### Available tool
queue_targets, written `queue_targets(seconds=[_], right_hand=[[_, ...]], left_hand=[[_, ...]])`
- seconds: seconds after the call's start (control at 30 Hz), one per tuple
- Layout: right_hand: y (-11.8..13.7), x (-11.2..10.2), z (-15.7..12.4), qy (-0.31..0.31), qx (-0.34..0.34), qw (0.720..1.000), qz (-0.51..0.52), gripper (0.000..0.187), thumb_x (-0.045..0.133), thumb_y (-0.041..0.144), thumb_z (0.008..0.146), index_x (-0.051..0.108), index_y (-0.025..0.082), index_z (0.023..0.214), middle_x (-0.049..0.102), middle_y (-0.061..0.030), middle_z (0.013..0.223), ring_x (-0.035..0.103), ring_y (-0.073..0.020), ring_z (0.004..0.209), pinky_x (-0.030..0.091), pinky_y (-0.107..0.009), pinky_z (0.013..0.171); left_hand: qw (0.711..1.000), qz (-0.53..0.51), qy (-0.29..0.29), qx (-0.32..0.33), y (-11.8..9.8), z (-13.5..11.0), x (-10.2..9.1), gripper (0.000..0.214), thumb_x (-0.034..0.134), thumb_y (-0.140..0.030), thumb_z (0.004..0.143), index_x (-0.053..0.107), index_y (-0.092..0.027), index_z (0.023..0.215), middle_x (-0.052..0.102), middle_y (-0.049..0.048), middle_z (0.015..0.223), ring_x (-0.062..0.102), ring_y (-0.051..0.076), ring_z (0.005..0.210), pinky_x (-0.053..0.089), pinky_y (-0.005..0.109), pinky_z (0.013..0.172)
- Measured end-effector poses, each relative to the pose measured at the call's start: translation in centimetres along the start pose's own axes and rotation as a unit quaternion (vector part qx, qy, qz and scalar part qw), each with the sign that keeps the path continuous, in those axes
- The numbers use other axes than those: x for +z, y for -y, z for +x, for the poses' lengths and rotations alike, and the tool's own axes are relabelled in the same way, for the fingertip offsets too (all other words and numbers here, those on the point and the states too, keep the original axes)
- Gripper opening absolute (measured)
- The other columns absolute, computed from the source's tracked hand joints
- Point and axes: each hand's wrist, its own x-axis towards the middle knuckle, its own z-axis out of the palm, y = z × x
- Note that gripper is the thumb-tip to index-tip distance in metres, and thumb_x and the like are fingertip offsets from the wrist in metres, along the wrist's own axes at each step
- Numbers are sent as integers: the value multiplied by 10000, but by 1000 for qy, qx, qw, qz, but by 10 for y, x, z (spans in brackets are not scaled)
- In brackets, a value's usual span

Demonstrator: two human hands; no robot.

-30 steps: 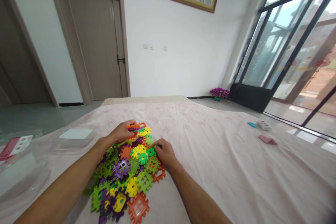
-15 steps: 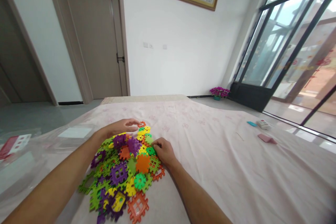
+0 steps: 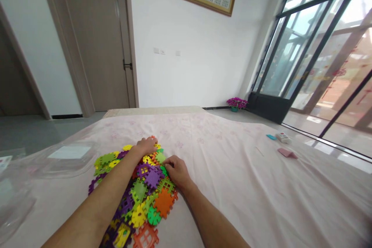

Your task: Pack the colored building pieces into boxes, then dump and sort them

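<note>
A heap of interlocking plastic building pieces [image 3: 139, 190], square and gear-shaped in purple, green, yellow and orange, lies on the pink sheet. My left hand [image 3: 147, 146] reaches across it and rests palm down on the far tip, fingers bent over small yellow and orange pieces; the fingertips are partly hidden. On the heap's right edge, my right hand [image 3: 178, 169] has curled fingers against a green gear piece [image 3: 164, 171]. Whether anything sits inside those fingers is hidden. An orange square piece [image 3: 164, 201] and a red-orange window piece [image 3: 146, 236] lie nearer me.
Clear plastic packaging [image 3: 69, 162] lies left of the heap on the pink sheet [image 3: 221, 186]. Toward the right are a pink cloth-like item [image 3: 287, 152], a small white object [image 3: 283, 138] and a flat blue item [image 3: 271, 137]. The bed's far edge [image 3: 157, 111] faces a wall.
My left hand has moved right and down from hovering beside the heap onto its far tip. Some purple and orange pieces have shifted. My right hand stays at the right edge; the view has turned slightly.
</note>
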Motion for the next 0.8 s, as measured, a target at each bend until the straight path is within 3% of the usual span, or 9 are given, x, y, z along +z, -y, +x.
queue_targets(seconds=[0.17,0.27,0.4,0.57,0.7,0.8], right_hand=[[-2,0,0,0,-7,1000,-2,242,605,91,817,791,225,893,748,-13,920,679,-167,912,490,-267,852],[-2,0,0,4,-11,1000,-5,244,600,92,817,790,225,892,748,-12,929,679,-165,913,492,-263,850],[-2,0,1,13,-13,1000,-17,246,589,111,830,791,229,906,744,-12,933,678,-164,914,489,-264,851],[-3,1,3,3,-9,999,-40,229,565,167,875,777,207,952,745,-42,980,674,-183,959,485,-283,895],[0,-2,0,-22,-12,994,-102,293,533,255,938,741,177,1129,730,-98,1129,636,-224,1095,447,-325,998],[7,-4,-2,13,-26,987,-158,383,503,313,977,671,170,1290,700,-116,1267,591,-248,1216,390,-352,1077]], left_hand=[[999,-42,-20,-18,14,-17,-7,380,659,-370,940,622,-165,1258,645,110,1267,646,240,1100,554,456,939],[994,-92,-58,-17,22,-37,-16,268,686,-317,871,683,-160,1087,719,96,1091,665,240,1021,518,377,913],[978,-171,-118,-21,33,-73,-35,274,567,-407,855,692,-175,928,739,50,882,672,229,852,498,315,782],[944,-289,-160,-17,39,-130,-59,416,551,-450,809,735,-163,1048,775,62,979,700,253,924,528,320,791],[874,-463,-146,-38,34,-171,-69,587,677,-430,722,709,-167,1246,780,92,1109,718,289,1031,559,346,857],[837,-528,-129,-67,36,-193,-66,763,722,-434,696,604,-168,1401,761,115,1186,720,291,1067,570,370,883]])
